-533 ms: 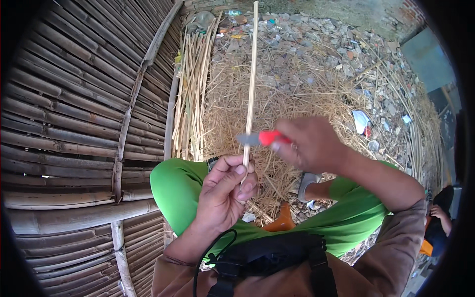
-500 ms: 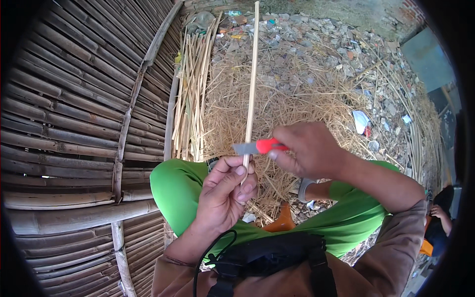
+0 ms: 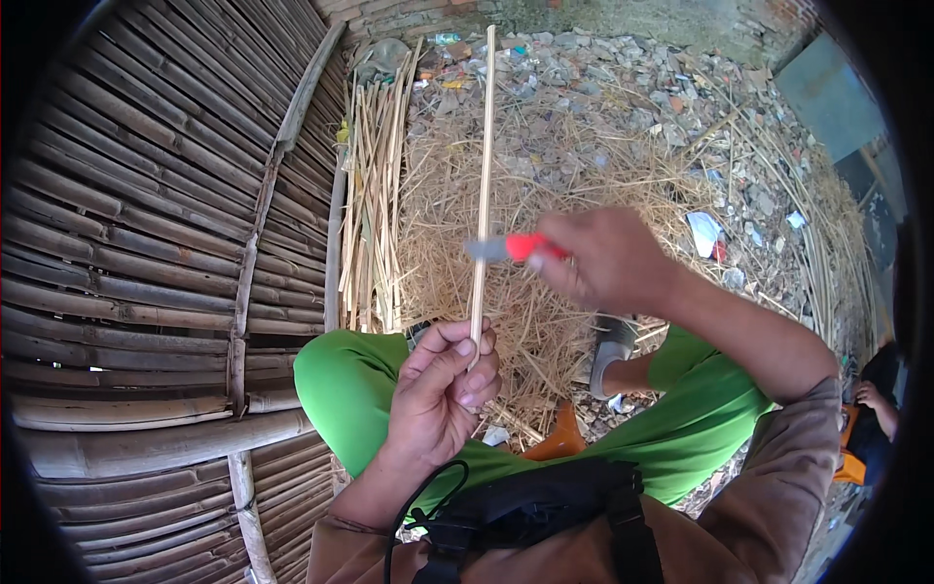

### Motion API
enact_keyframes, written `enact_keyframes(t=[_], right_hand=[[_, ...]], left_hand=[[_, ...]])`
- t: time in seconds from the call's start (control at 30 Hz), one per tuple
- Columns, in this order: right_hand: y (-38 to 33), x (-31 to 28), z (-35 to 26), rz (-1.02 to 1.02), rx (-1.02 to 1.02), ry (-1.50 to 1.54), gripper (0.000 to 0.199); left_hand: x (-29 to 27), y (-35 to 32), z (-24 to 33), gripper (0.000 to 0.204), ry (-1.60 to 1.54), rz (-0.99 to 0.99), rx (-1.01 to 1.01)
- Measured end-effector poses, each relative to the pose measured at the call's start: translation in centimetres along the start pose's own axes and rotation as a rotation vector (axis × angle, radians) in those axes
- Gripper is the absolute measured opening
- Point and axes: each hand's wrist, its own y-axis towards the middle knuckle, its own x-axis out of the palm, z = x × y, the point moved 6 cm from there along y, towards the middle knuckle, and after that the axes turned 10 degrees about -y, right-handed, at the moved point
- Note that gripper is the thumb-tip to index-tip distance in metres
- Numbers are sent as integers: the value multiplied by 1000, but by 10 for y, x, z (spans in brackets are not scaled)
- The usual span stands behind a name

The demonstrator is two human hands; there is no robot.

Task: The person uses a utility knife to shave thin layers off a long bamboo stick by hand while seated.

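Observation:
A long, pale bamboo strip (image 3: 485, 146) stands out away from me, its lower end pinched in my left hand (image 3: 440, 389). The left thumb presses it against the curled fingers. My right hand (image 3: 608, 258) is wrapped round the red handle of a utility knife (image 3: 525, 246), slightly smeared by motion. Its grey blade lies across the strip, some way above the left hand. Whether the edge bites into the strip I cannot tell.
Bamboo slats form a wall (image 3: 146, 224) along the left. A bundle of cut strips (image 3: 375, 195) leans beside it. Shavings (image 3: 545, 185) and rubble cover the ground ahead. Between my green-clad legs shows an orange piece (image 3: 559, 435). Another person (image 3: 876, 409) is at the far right.
My right hand and the knife have moved up along the strip, away from my left hand. The left hand keeps its hold, and the view has shifted slightly.

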Motion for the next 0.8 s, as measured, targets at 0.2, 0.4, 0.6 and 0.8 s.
enact_keyframes(t=[0.2, 0.4, 0.6, 0.8], right_hand=[[-5, 6, -5, -119, -44, 47, 39], [-14, 4, -20, -161, -81, 88, 39], [-2, -1, 14, 10, 11, -51, 37], [-14, 7, -10, -146, -92, 62, 40]], left_hand=[[-3, 0, -3, 25, -4, 20, 1], [-3, 2, -4, 25, -27, -3, -18], [-4, 1, -6, 20, -35, -30, -57], [-9, 1, -8, 20, -25, -29, -54]])
